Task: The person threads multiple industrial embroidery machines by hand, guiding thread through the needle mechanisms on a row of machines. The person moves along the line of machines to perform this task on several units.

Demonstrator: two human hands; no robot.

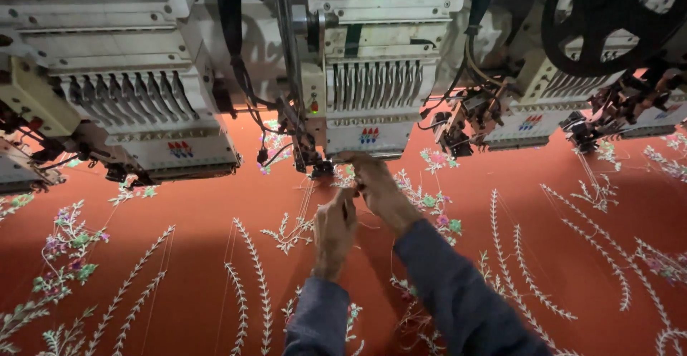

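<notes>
Both my hands reach forward over an orange-red fabric (200, 220) embroidered with white leafy sprigs and small coloured flowers. My left hand (333, 231) is fisted, its fingers pinched near my right hand. My right hand (376, 184) stretches up under the needle area of the middle embroidery head (368, 105), fingertips closed as if on a fine thread; the thread itself is too thin to make out. Both sleeves are blue-grey.
A row of white embroidery machine heads spans the top: one at left (136, 113), one at right (529, 105). A black spoked reel (608, 12) hangs at top right. Loose thin threads trail across the fabric. Black cables (240, 62) hang between the heads.
</notes>
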